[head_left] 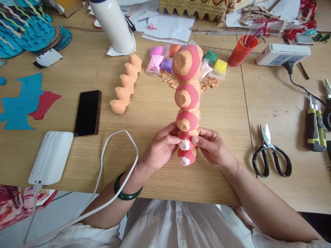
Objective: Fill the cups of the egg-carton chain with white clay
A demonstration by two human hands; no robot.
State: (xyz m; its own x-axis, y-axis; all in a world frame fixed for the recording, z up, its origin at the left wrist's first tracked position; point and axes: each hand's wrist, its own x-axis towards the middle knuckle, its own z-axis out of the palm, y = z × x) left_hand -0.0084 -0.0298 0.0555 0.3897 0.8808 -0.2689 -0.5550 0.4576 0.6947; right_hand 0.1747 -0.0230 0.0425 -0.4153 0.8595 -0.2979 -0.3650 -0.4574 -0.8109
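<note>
Both my hands hold a strip of orange egg-carton cups [187,103], each cup ringed with pink clay; the two nearest tips carry white clay. My left hand [160,148], with a green bangle on the wrist, grips the strip's left side, thumb pressed on a white tip. My right hand [213,146] pinches the right side of the same cup. The strip stands tilted up from the wooden table [155,179], far end toward the camera.
A second plain orange cup strip [126,82] lies left of centre. Clay packets [161,62] sit behind. Black phone [88,112], white power bank [50,156] with cable, scissors [271,153], utility knife [315,125], red cup [241,50], power strip [283,53] and white bottle [113,24] surround.
</note>
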